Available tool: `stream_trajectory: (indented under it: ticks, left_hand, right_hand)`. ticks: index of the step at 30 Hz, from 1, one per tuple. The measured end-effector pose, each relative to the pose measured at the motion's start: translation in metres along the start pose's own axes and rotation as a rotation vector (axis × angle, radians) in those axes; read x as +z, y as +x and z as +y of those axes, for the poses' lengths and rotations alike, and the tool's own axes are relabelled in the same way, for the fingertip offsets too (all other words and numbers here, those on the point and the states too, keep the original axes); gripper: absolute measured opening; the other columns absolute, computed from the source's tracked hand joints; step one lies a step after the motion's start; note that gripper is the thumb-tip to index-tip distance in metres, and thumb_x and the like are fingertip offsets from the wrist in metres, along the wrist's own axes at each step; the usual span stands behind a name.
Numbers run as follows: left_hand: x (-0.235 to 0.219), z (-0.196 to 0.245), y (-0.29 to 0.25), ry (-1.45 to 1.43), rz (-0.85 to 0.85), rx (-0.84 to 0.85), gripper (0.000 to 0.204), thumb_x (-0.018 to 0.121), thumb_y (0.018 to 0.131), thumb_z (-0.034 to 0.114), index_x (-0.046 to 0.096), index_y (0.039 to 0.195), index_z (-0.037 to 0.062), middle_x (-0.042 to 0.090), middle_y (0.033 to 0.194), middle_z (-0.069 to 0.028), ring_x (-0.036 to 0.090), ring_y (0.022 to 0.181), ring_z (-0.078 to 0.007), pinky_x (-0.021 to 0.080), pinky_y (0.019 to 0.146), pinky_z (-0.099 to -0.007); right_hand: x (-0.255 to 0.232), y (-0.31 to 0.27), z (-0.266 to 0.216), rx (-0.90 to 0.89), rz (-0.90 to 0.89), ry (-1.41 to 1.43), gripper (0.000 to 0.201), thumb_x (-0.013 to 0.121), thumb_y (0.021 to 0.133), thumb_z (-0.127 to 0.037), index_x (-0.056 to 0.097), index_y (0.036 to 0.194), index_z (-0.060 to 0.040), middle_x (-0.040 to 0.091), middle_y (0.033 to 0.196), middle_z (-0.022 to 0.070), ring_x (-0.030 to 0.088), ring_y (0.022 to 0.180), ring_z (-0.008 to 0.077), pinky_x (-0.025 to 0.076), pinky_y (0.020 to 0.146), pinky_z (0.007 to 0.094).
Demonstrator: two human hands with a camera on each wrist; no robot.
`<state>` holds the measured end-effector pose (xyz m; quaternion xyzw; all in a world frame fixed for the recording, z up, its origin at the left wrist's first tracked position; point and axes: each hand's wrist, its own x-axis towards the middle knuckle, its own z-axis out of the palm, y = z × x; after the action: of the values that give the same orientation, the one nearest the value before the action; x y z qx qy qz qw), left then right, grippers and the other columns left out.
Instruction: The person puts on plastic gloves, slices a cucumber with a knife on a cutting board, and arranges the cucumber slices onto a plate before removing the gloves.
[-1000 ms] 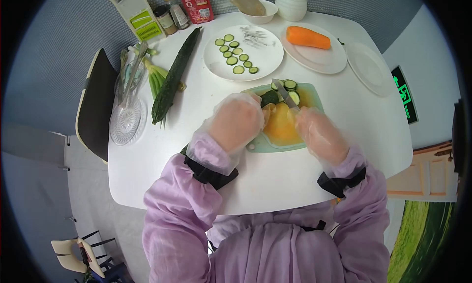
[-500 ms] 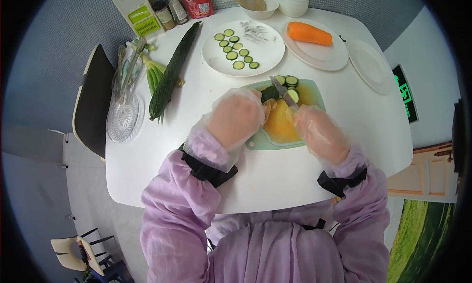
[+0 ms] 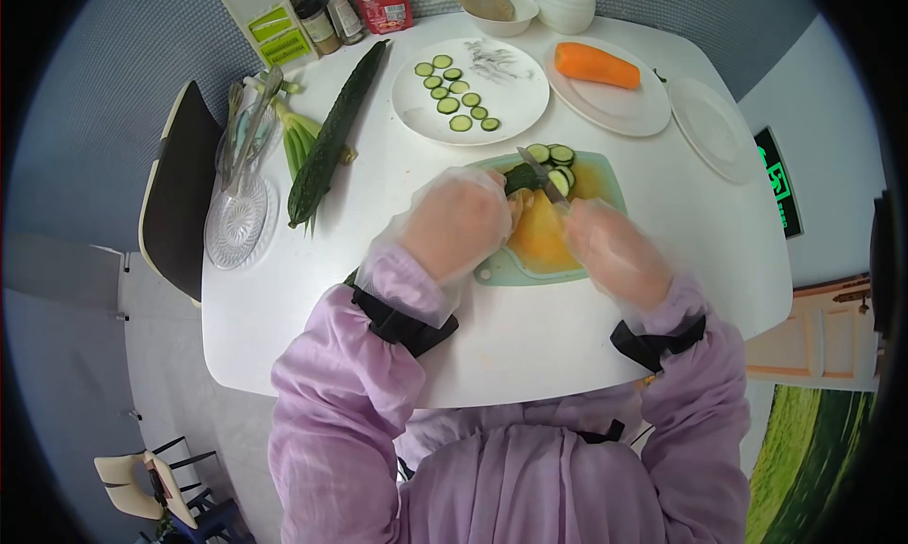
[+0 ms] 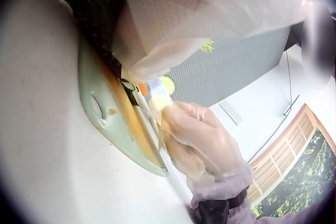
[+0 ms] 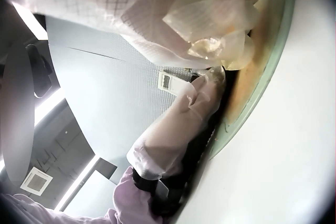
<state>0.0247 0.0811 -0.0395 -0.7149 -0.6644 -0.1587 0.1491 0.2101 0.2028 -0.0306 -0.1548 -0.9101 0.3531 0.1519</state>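
Observation:
In the head view my left hand [image 3: 454, 224], in a clear plastic glove, grips a dark green cucumber [image 3: 520, 178] on the cutting board [image 3: 530, 277]. The palm hides most of the cucumber, whose dark skin [image 4: 97, 8] also shows close up in the left wrist view. My right hand [image 3: 617, 251], gloved as well, holds a knife [image 3: 541, 172] by its handle. Its blade lies across the cucumber's cut end, pointing away and to the left. Several cucumber slices [image 3: 561, 153] lie beyond and to the right of the blade, some overlapping.
A round plate [image 3: 511, 109] bearing cucumber slices stands behind the board. To its right are a plate with a carrot [image 3: 596, 64] and a bare plate [image 3: 709, 128]. A whole cucumber [image 3: 336, 132], green onions [image 3: 299, 149] and a glass dish [image 3: 236, 220] lie left.
The knife has shifted slightly at the cucumber's cut end, and slices now overlap beside the blade. My left hand keeps its grip. The head view has tilted a little.

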Motion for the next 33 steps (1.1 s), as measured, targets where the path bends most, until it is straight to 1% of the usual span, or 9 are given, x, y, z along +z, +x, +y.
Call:
stream_trajectory:
  ticks: [7, 10, 16, 19, 21, 24, 28, 30, 33]
  left_hand:
    - [-0.001, 0.000, 0.001, -0.023, -0.022, -0.007, 0.024, 0.054, 0.084, 0.015, 0.053, 0.064, 0.0011, 0.051, 0.065, -0.0106, 0.052, 0.062, -0.0278, 0.043, 0.058, -0.0385]
    - [-0.003, 0.001, 0.002, -0.010, -0.043, -0.007, 0.024, 0.054, 0.083, 0.015, 0.052, 0.063, 0.0010, 0.051, 0.066, -0.0107, 0.053, 0.063, -0.0277, 0.043, 0.058, -0.0381]
    - [-0.002, 0.001, 0.002, -0.020, -0.054, -0.047, 0.023, 0.055, 0.082, 0.014, 0.052, 0.063, 0.0013, 0.050, 0.066, -0.0109, 0.052, 0.064, -0.0275, 0.043, 0.059, -0.0378]
    - [-0.004, 0.002, 0.001, -0.013, -0.026, -0.022, 0.024, 0.055, 0.082, 0.015, 0.052, 0.063, 0.0009, 0.049, 0.066, -0.0112, 0.052, 0.063, -0.0277, 0.043, 0.059, -0.0380]
    - [-0.005, 0.001, 0.003, 0.002, -0.020, 0.023, 0.024, 0.055, 0.082, 0.015, 0.052, 0.064, 0.0006, 0.049, 0.066, -0.0113, 0.052, 0.062, -0.0279, 0.043, 0.058, -0.0381]
    - [-0.004, 0.000, 0.004, -0.045, -0.086, -0.031, 0.024, 0.055, 0.083, 0.015, 0.052, 0.064, 0.0003, 0.049, 0.065, -0.0115, 0.052, 0.063, -0.0282, 0.043, 0.059, -0.0386]
    - [-0.004, 0.001, 0.003, -0.033, -0.093, -0.037, 0.025, 0.054, 0.084, 0.015, 0.052, 0.064, -0.0001, 0.049, 0.065, -0.0119, 0.052, 0.063, -0.0287, 0.043, 0.059, -0.0392]
    - [-0.004, 0.001, 0.002, -0.045, -0.083, -0.039, 0.025, 0.054, 0.084, 0.015, 0.052, 0.065, -0.0003, 0.049, 0.065, -0.0119, 0.052, 0.063, -0.0287, 0.043, 0.059, -0.0392]
    - [-0.005, 0.001, 0.001, -0.004, -0.046, -0.003, 0.024, 0.053, 0.085, 0.016, 0.052, 0.067, -0.0002, 0.049, 0.065, -0.0116, 0.052, 0.064, -0.0284, 0.043, 0.060, -0.0392]
  right_hand:
    - [-0.003, 0.002, -0.009, 0.039, -0.070, -0.083, 0.005, 0.048, 0.085, -0.004, 0.049, 0.082, -0.0012, 0.051, 0.074, 0.0177, 0.050, 0.071, 0.0373, 0.041, 0.064, 0.0419]
    - [0.005, 0.000, 0.004, -0.043, 0.026, 0.028, 0.006, 0.049, 0.085, -0.005, 0.050, 0.081, -0.0012, 0.051, 0.071, 0.0176, 0.050, 0.069, 0.0383, 0.041, 0.063, 0.0426]
    - [0.004, 0.002, 0.002, 0.000, -0.092, -0.027, 0.004, 0.051, 0.081, -0.004, 0.052, 0.081, -0.0002, 0.054, 0.074, 0.0186, 0.052, 0.072, 0.0378, 0.043, 0.066, 0.0421]
    - [0.005, 0.000, 0.003, -0.123, -0.057, -0.071, 0.006, 0.052, 0.080, -0.005, 0.053, 0.081, 0.0009, 0.056, 0.076, 0.0191, 0.053, 0.073, 0.0374, 0.044, 0.066, 0.0411]
    - [0.007, 0.003, 0.007, -0.007, -0.173, -0.147, 0.010, 0.050, 0.086, -0.009, 0.052, 0.086, 0.0003, 0.051, 0.077, 0.0172, 0.051, 0.074, 0.0355, 0.041, 0.066, 0.0409]
    - [0.006, 0.002, 0.010, 0.021, -0.171, -0.231, 0.008, 0.050, 0.081, -0.006, 0.054, 0.082, 0.0001, 0.054, 0.076, 0.0170, 0.051, 0.072, 0.0337, 0.045, 0.068, 0.0373]
    - [-0.002, -0.003, 0.000, 0.103, -0.202, -0.086, 0.008, 0.050, 0.081, -0.006, 0.054, 0.084, 0.0001, 0.053, 0.076, 0.0168, 0.051, 0.073, 0.0333, 0.044, 0.067, 0.0377]
    - [0.004, -0.005, 0.006, -0.123, 0.062, 0.025, 0.008, 0.051, 0.083, -0.007, 0.052, 0.085, 0.0008, 0.052, 0.075, 0.0171, 0.050, 0.072, 0.0346, 0.042, 0.064, 0.0390]
    - [0.005, -0.005, 0.014, -0.097, 0.072, 0.109, 0.009, 0.051, 0.086, -0.008, 0.051, 0.084, 0.0005, 0.051, 0.075, 0.0165, 0.049, 0.070, 0.0359, 0.040, 0.062, 0.0402]
